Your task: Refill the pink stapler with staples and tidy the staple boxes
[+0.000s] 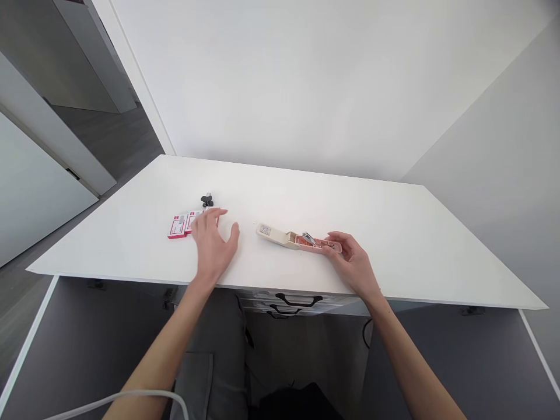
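Observation:
A stapler (280, 234) lies folded wide open on the white tabletop, its cream half to the left and its pink half to the right. A shiny metal part (308, 238) sticks up near its middle. My right hand (352, 262) grips the pink end between thumb and fingers. Further left, my left hand (210, 246) hovers with thumb and fingers apart, beside and partly over small red-and-white boxes (177, 226). It covers part of the rightmost box, and I cannot tell whether it touches it. Just behind the boxes is a small black object with a metal tip (207, 200), possibly a staple remover.
The white tabletop (394, 233) meets a white wall at the back and a grey wall on the right. Below the front edge are drawers with black handles (298, 300). A pale cable (131, 394) crosses in front of my left forearm.

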Demonstrator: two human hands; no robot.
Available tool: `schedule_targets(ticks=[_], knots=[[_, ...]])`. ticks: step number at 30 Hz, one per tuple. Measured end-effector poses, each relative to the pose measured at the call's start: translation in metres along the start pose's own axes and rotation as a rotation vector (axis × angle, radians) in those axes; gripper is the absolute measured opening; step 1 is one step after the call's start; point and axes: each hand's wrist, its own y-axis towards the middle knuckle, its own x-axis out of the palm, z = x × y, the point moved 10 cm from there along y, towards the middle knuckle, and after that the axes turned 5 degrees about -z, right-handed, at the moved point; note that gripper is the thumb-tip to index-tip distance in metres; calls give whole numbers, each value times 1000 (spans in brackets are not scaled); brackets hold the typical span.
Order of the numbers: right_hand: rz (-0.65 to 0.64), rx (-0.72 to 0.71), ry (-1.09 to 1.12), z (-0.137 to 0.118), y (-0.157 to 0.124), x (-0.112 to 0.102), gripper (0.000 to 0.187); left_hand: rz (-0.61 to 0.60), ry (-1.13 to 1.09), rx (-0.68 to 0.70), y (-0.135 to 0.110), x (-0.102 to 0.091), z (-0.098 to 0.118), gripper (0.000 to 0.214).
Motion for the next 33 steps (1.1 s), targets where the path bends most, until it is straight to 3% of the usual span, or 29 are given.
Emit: schedule_targets(ticks=[5, 11, 20, 22, 24, 27, 29, 31, 33], knots=[[22, -12, -25, 0, 1, -1, 48, -63, 283, 27, 8, -7, -22, 42], [35, -31, 61, 0, 0, -2, 46, -122, 330, 161, -4, -6, -7, 26], [189, -12, 78, -4, -8, -17, 42, -102, 287, 42, -6, -12, -14, 31], [221, -14, 70, -4, -9, -20, 41, -69, 193, 25, -6, -20, -12, 30], [246, -22, 60, -3, -11, -23, 40, 11, -19, -75, -4, -35, -18, 34], [270, -27, 52, -1, -12, -26, 38, 126, -544, -301, -2, -48, -35, 46], [285, -27, 47, 1, -12, -28, 37, 110, -832, -354, 0, -44, -32, 50], [300, -32, 40, 0, -13, -29, 36, 49, -921, -330, 2, -40, -20, 51], [319, -49, 25, -3, -15, -30, 34, 2, -855, -274, 0, -38, -8, 51]])
